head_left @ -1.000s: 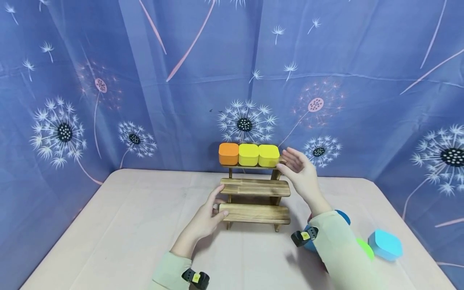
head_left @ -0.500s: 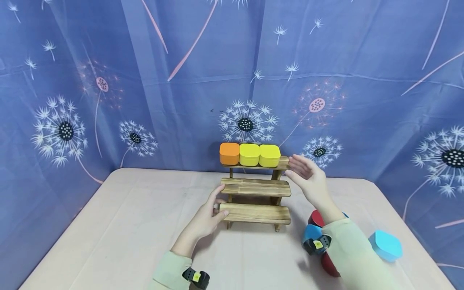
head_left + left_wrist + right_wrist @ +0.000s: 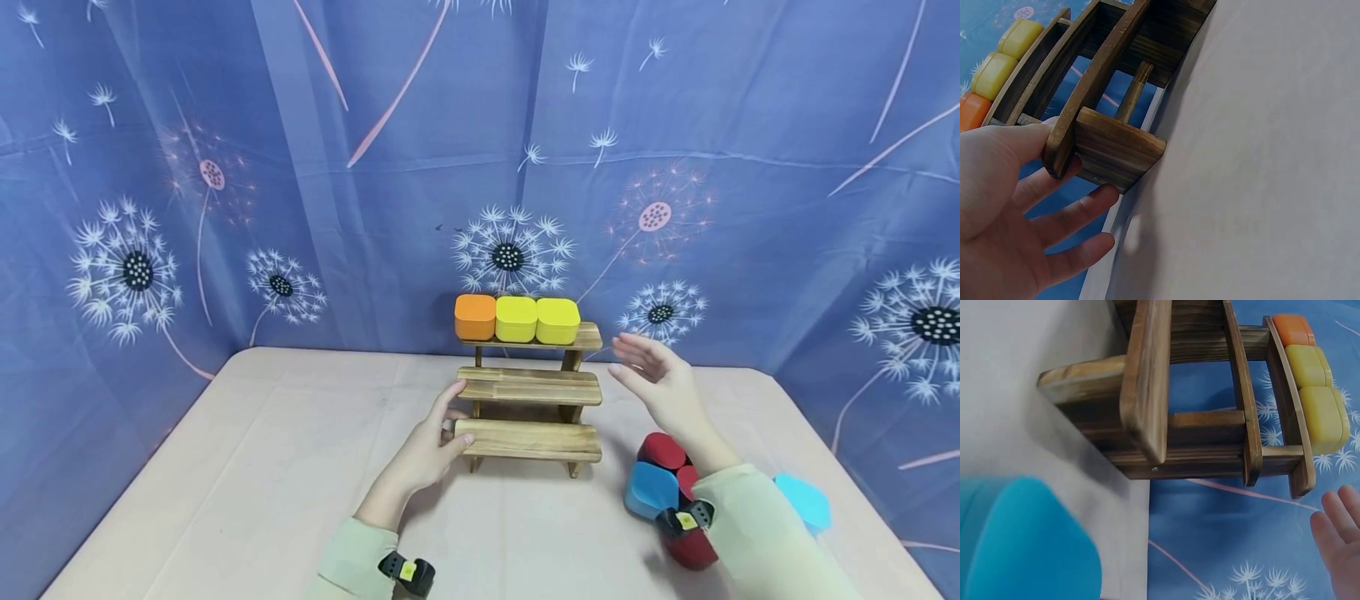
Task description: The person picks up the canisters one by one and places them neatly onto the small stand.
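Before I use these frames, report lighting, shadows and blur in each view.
Head: bright, with soft shadows on the pale tabletop; left wrist: dimmer, the three-tier wooden stand casting a shadow; right wrist: also dim, the close blue box blurred at lower left.

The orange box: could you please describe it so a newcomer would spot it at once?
On the pale table stands a three-tiered wooden rack. On its top tier, at the row's left end in the head view, sits the orange box. Its colour sets it apart from the two yellow boxes to its right.
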A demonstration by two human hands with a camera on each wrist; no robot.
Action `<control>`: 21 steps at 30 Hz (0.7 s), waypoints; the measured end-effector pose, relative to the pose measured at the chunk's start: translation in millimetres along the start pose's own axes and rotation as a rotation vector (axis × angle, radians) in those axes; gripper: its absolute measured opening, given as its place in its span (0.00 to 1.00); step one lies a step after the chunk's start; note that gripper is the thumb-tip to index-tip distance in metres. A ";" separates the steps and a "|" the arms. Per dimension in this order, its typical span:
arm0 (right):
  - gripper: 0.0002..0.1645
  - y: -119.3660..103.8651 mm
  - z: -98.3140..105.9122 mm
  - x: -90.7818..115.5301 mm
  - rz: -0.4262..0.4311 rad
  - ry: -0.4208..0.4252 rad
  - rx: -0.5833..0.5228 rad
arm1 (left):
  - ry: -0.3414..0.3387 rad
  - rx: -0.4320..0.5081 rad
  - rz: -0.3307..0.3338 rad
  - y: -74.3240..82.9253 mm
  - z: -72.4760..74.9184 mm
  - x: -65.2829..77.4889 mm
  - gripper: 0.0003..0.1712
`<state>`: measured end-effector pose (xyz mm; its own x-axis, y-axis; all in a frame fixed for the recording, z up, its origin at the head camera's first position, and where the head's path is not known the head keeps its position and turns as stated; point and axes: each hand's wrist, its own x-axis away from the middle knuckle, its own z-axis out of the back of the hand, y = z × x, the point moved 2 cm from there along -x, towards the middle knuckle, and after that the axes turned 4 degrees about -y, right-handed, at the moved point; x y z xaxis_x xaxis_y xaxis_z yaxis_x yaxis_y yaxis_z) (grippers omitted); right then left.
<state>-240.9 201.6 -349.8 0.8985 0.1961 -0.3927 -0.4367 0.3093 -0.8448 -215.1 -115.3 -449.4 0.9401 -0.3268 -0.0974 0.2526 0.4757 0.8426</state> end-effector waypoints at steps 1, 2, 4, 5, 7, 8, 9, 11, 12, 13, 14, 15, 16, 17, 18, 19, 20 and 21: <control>0.28 0.2 1.2 1.4 0.000 -0.003 0.000 | 0.001 0.001 -0.001 -0.2 0.1 0.0 0.44; 0.28 0.6 2.3 2.8 0.001 -0.007 0.003 | 0.000 0.000 -0.001 -0.6 0.1 -0.1 0.44; 0.28 1.5 4.3 5.3 0.006 -0.013 0.002 | -0.001 0.001 -0.003 -1.4 0.2 -0.2 0.44; 0.27 2.1 5.3 6.4 0.008 -0.016 0.004 | -0.001 0.000 -0.002 -1.7 0.3 -0.2 0.44; 0.27 3.3 7.4 8.9 0.005 -0.023 0.011 | -0.002 -0.001 -0.001 -2.0 0.4 0.0 0.44; 0.27 3.7 8.3 10.2 0.001 -0.028 0.021 | -0.003 -0.002 -0.001 -2.2 0.5 0.1 0.44; 0.27 4.0 9.2 11.4 -0.005 -0.034 0.031 | -0.002 -0.002 -0.001 -2.2 0.6 0.2 0.44; 0.28 4.5 11.3 14.2 -0.022 -0.046 0.058 | -0.002 -0.003 -0.003 -2.2 0.6 0.3 0.44; 0.28 4.6 12.3 15.7 -0.030 -0.052 0.072 | -0.002 0.000 -0.004 -2.0 0.6 0.4 0.44; 0.28 4.6 13.4 17.3 -0.037 -0.057 0.087 | -0.002 0.000 -0.003 -2.0 0.6 0.4 0.44; 0.29 4.4 14.5 18.8 -0.043 -0.062 0.101 | -0.002 0.002 -0.003 -1.7 0.5 0.4 0.44; 0.28 4.3 15.7 20.4 -0.047 -0.066 0.113 | -0.003 0.005 -0.002 -1.7 0.4 0.3 0.44; 0.28 4.2 16.8 22.0 -0.051 -0.071 0.126 | -0.003 0.007 -0.001 -1.6 0.3 0.3 0.44; 0.28 4.2 18.0 23.5 -0.053 -0.074 0.140 | -0.003 0.008 0.001 -1.3 0.3 0.4 0.44; 0.28 4.1 19.0 25.1 -0.055 -0.078 0.155 | -0.003 0.010 0.000 -1.3 0.2 0.4 0.44; 0.28 3.9 19.9 26.5 -0.055 -0.080 0.164 | -0.002 0.009 0.001 -1.2 0.1 0.4 0.44; 0.28 3.8 20.9 27.8 -0.054 -0.084 0.175 | -0.001 0.009 0.001 -1.1 0.1 0.4 0.44; 0.27 4.0 21.7 29.1 -0.053 -0.088 0.184 | 0.000 0.007 0.000 -1.1 0.2 0.4 0.44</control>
<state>-217.5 228.8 -356.7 0.9168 0.2526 -0.3093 -0.3966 0.4850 -0.7794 -215.1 -116.1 -450.2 0.9401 -0.3268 -0.0974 0.2510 0.4698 0.8463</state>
